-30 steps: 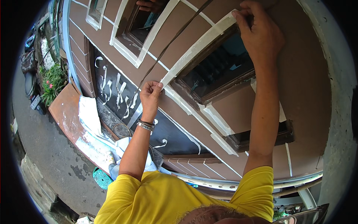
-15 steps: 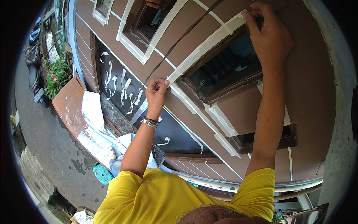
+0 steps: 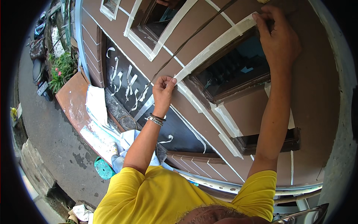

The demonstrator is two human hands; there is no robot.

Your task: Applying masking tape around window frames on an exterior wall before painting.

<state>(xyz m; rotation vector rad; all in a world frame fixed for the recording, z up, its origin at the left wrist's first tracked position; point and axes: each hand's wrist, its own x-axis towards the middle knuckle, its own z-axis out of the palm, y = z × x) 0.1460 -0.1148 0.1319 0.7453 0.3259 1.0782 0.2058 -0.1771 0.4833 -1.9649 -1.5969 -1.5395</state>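
A long strip of whitish masking tape (image 3: 216, 46) runs along the upper edge of a dark-framed window (image 3: 227, 74) in the brown wall. At its lower left end, my left hand (image 3: 164, 93) is closed, pinching the tape between thumb and fingers. My right hand (image 3: 279, 39) is at the strip's upper right end, thumb and fingertips closed on it beside the window's top corner. Just above those fingers, a small yellowish object (image 3: 263, 1) is cut off by the picture's edge; its kind cannot be told. Other tape strips (image 3: 191, 99) border the window.
A dark cable (image 3: 186, 33) slants across the wall above my left hand. Loose curled tape scraps (image 3: 130, 84) hang on a dark panel. Below stands a brown board (image 3: 72, 97) with white cloth (image 3: 96, 104), a turquoise basket (image 3: 103, 168), plants (image 3: 63, 71) and a parked motorcycle (image 3: 39, 71).
The whole view has shifted slightly, so the wall sits a little farther right. Both hands keep their hold on the tape. The yellowish object now shows above my right hand.
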